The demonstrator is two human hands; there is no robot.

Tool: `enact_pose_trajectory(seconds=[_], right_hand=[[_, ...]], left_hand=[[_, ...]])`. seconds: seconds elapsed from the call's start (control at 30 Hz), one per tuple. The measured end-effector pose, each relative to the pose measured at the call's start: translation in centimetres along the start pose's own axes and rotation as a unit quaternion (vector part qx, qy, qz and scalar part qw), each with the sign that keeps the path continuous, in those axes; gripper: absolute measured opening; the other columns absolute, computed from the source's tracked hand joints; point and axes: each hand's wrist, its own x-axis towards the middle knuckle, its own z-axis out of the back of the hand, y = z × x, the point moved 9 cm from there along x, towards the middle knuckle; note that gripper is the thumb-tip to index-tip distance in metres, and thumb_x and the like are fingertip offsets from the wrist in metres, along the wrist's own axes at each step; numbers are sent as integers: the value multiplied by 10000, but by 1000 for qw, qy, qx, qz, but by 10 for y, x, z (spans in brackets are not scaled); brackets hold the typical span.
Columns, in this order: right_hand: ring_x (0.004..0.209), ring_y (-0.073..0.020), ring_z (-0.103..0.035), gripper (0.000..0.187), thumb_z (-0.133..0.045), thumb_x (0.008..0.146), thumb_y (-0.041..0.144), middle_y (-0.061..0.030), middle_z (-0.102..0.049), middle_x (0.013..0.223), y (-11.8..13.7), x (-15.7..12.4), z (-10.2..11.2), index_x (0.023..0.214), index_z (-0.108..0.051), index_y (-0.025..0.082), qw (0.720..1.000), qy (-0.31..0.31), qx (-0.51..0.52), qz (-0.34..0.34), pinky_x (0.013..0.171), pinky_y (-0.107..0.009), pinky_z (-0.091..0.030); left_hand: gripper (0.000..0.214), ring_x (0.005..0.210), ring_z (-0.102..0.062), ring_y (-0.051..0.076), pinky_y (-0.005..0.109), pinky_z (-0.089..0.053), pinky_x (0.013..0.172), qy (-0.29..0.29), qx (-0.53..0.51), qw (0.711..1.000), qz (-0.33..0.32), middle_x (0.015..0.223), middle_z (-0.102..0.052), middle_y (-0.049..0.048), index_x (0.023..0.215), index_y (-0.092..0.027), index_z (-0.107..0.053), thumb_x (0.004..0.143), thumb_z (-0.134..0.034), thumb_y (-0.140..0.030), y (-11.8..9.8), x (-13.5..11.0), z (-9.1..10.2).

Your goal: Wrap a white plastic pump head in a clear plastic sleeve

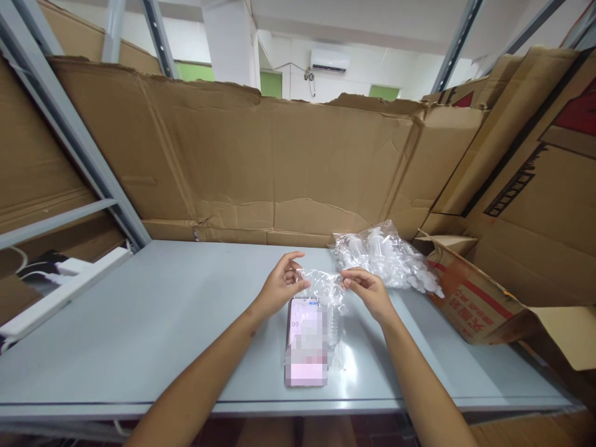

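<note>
A small clear plastic bag (321, 284) hangs over the top of a phone (305, 374). My right hand (370, 292) pinches the bag's upper right corner between thumb and fingers. At the bag's left edge is my left hand (279, 285), its thumb and index finger apart and the thumb tip near or touching the film. A clear ribbed plastic piece (333, 326) shows low in the bag, beside the phone; its exact kind cannot be made out. The phone lies face up with its screen lit and partly blurred.
Behind my right hand lies a big clear bag of white plastic parts (386, 257). An open cardboard box (484, 304) stands at the right. Cardboard walls (298, 155) enclose the grey table (186, 323). A white power strip (65, 298) runs along the left edge.
</note>
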Motion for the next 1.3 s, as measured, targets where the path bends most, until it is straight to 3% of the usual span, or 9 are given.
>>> enact_pose_trajectory(seconds=[0.13,0.23,0.3,0.4,0.5,0.6,0.7,0.97,1.3], right_hand=[[670,-140,-585,179,-706,660,296,-16,-606,782,-3,0,0,827,-705,232,1000,0,9,-8,663,-318,-486],[669,-132,-582,170,-699,671,287,-13,-600,805,-6,0,0,834,-702,238,1000,1,12,-11,657,-306,-480],[672,-127,-580,159,-694,679,286,-12,-599,824,-7,0,0,831,-698,240,1000,2,14,-11,659,-299,-476],[698,-131,-581,207,-678,701,300,-6,-602,801,-8,0,0,901,-674,249,1000,10,22,-18,696,-303,-474],[760,-143,-578,386,-646,729,348,-21,-598,881,-11,-1,0,1102,-578,280,998,16,39,-40,745,-325,-479],[834,-171,-572,513,-626,720,438,-62,-554,1031,-18,-4,-7,1193,-505,281,992,32,76,-93,758,-361,-496],[854,-189,-572,578,-667,670,458,-72,-549,1038,-24,-10,-19,1190,-503,266,985,52,95,-137,736,-365,-505],[702,-160,-574,254,-683,676,403,-18,-622,756,-24,-13,-30,815,-630,197,985,72,82,-132,675,-300,-459],[788,-178,-585,245,-653,716,382,-38,-652,881,-17,-14,-35,902,-641,223,981,59,133,-127,743,-315,-436]], left_hand=[[696,662,-568,83,267,-470,662,36,-79,990,113,1012,-518,46,1272,-274,-337,673,-690,-307,24,-1,-4],[570,832,-620,177,350,-469,782,135,-116,961,211,1094,-563,116,1241,-213,-439,729,-630,-376,37,-12,-24],[497,875,-622,211,368,-466,804,190,-110,946,239,1075,-599,134,1164,-167,-535,727,-629,-384,39,-21,-36],[426,875,-621,211,357,-473,806,202,-82,951,218,1029,-636,130,1085,-137,-604,734,-623,-377,34,-24,-43],[411,884,-614,208,351,-484,797,182,-75,962,187,1009,-649,122,1086,-138,-607,760,-590,-388,27,-21,-43],[415,867,-617,202,342,-496,776,136,-74,972,175,1002,-655,106,1092,-147,-605,755,-596,-389,25,-17,-36],[406,837,-624,190,332,-501,758,100,-68,980,160,985,-666,87,1101,-163,-602,755,-599,-376,22,-14,-29],[420,822,-636,208,382,-482,810,116,-84,977,155,958,-682,83,1101,-150,-607,752,-598,-381,16,-16,-37],[387,938,-609,235,368,-475,824,110,-31,988,99,999,-678,76,1093,-164,-615,781,-554,-385,12,-11,-34]])
